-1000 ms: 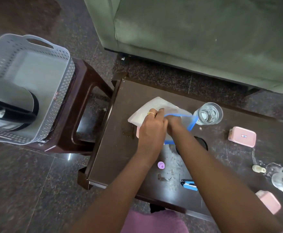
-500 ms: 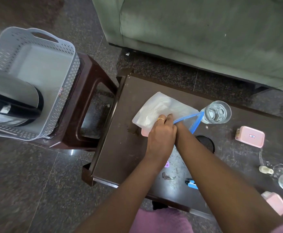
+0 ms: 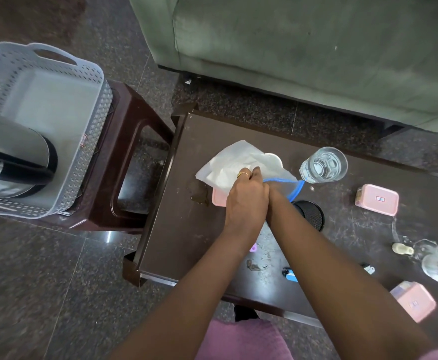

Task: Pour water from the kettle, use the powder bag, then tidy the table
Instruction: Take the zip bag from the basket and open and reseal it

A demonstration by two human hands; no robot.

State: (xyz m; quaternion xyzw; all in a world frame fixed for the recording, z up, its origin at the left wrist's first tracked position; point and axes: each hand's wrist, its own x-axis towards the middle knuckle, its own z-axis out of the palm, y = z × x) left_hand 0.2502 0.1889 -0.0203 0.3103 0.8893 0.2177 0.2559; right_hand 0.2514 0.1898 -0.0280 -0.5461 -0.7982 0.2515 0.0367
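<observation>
My left grip (image 3: pixel 246 201) is curled down on the bag (image 3: pixel 228 165), fingertips (image 3: pixel 254 170) pinching it where the white bulk meets the blue zip (image 3: pixel 292 183). My right grip (image 3: pixel 273 194) is tucked under the left. Its fingers are hidden, so I cannot tell whether it holds anything.

The bag lies on the desk (image 3: pixel 186 229), just beyond my knuckles on the sofa side. Its long axis runs slantwise. The full white end points far and left, and the zip mouth points right, almost touching the glass (image 3: pixel 323 165). My guess is that whatever I do with the powder next turns on that mouth, and the right grip is the nearer one to it. The left sits over the middle of the bag and is better placed to steady it.

The kettle (image 3: pixel 12 157) is well off to my left, lying in the basket (image 3: pixel 88 120) on the stool (image 3: pixel 132 141), on the left grip's side.

By count:
- One bag, one kettle, one basket.
- One glass, which looks to hold water.
- Three pink boxes: one (image 3: pixel 218 198) partly under the bag, one (image 3: pixel 376 200) right of the glass, one (image 3: pixel 413 305) at the near right edge.
- One black disc (image 3: pixel 311 215) beside my right wrist.
- One blue clip (image 3: pixel 290 275) near the front edge.

The clear glassware at the far right is too blurred to count.
</observation>
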